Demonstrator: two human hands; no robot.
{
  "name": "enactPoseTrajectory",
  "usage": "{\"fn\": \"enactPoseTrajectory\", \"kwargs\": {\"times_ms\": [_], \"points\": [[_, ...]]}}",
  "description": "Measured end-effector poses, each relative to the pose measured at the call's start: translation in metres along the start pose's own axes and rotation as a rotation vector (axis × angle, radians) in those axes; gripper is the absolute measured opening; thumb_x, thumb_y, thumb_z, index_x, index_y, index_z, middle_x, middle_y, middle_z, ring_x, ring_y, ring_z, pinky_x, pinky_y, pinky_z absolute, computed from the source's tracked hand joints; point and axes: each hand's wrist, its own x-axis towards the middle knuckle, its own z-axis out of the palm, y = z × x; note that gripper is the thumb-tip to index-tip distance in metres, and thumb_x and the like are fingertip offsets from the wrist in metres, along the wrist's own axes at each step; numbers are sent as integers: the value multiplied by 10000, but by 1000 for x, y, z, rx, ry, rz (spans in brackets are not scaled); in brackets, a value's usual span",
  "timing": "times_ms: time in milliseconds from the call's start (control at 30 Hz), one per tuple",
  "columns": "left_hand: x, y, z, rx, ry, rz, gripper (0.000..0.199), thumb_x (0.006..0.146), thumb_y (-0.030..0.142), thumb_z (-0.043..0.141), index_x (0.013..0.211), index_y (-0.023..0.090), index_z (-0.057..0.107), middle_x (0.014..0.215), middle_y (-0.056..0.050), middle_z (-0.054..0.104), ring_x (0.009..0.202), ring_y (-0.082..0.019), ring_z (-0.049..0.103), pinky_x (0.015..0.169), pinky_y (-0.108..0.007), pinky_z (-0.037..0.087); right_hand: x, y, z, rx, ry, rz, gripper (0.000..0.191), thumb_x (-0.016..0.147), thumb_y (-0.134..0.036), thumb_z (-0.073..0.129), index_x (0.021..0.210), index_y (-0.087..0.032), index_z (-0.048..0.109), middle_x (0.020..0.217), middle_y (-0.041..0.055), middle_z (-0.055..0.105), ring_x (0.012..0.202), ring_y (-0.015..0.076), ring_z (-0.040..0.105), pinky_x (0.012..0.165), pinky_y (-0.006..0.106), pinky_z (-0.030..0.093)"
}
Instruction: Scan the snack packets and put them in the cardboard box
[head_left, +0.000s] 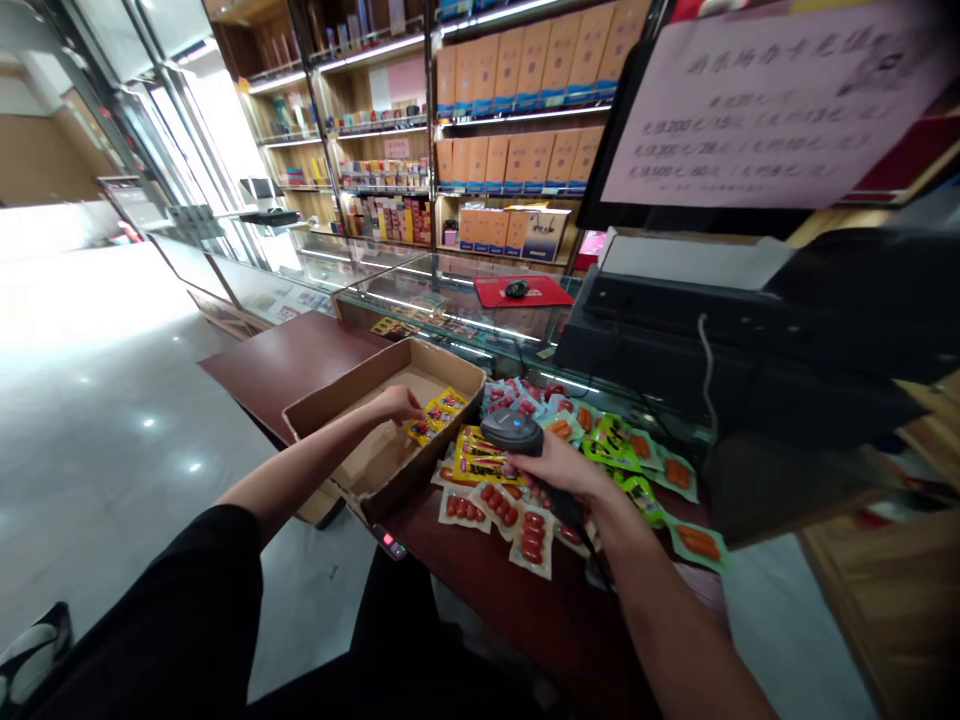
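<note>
Two bare hands of mine are busy over the dark red table [442,560]. My left hand [401,404] reaches into the open cardboard box [448,362], its fingertips at the yellow packets [437,415] lying along the right side inside; I cannot tell whether they pinch one. My right hand [561,462] is wrapped around the handle of a dark scanner [512,430], a small blue light on its head and its cable trailing beside my wrist. The scanner's head is over more yellow packs [480,462], just outside the box. Nearer me lie clear packs of reddish sausages [532,538]; to the right are bright green packets [611,442]. Beyond, on the glass counter [409,285], a black mouse [517,289] sits on a red mat [551,292]. Orange boxes [510,70] line the shelves behind.
</note>
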Motion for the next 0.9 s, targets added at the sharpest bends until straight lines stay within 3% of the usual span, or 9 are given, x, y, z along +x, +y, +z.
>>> {"fn": "enactPoseTrajectory", "kwargs": {"times_ms": [167,267,333,500,633,700,800,900], "points": [[-16,42,-11,28,92,223,210,560,327,826,693,175,768,599,-31,679,493,-128,590,511,-199,429,-16,-6,-22,-37,76,-20,152,717,-299,706,686,-162,649,487,-6,588,399,121,539,400,239,472],[-30,80,-4,49,162,400,180,579,329,812,677,184,770,653,-49,705,610,-165,627,538,-214,412,-29,-7,-36,-31,139,-47,125,713,-285,698,703,-167,656,480,-12,584,406,135,551,415,259,490],[-40,106,9,96,145,486,187,598,335,797,711,187,778,699,-49,719,675,-182,641,564,-222,413,-37,-6,-43,-27,170,-74,124,720,-285,686,689,-170,651,476,-13,579,413,136,548,430,265,499],[-63,151,64,142,-77,678,240,648,313,759,848,181,777,750,-27,721,701,-168,638,598,-215,428,-54,-5,-52,-21,236,-104,104,722,-272,676,687,-179,644,516,-3,615,424,130,540,428,253,473],[-80,160,109,130,-262,835,320,658,341,781,927,171,757,824,-65,717,717,-175,637,637,-235,459,-66,-10,-56,-27,252,-120,130,746,-281,662,665,-180,650,483,-6,596,425,133,548,443,251,473],[-89,157,127,177,-294,951,420,642,404,800,997,188,738,941,-91,701,781,-198,641,690,-262,477,-71,-12,-58,-16,263,-123,139,752,-291,665,669,-180,654,483,-6,595,427,131,553,442,245,469],[-101,150,152,313,-208,1072,716,546,497,846,1175,215,651,1189,-156,595,993,-288,607,820,-348,490,-76,-12,-60,27,274,-113,145,763,-313,666,704,-180,656,478,-11,589,411,126,539,424,241,455],[-111,145,171,471,-74,1054,913,483,519,872,1279,207,551,1255,-205,512,1104,-361,541,869,-432,481,-77,-11,-61,42,274,-119,148,764,-322,667,716,-182,657,475,-13,589,416,128,536,431,248,466]]}}
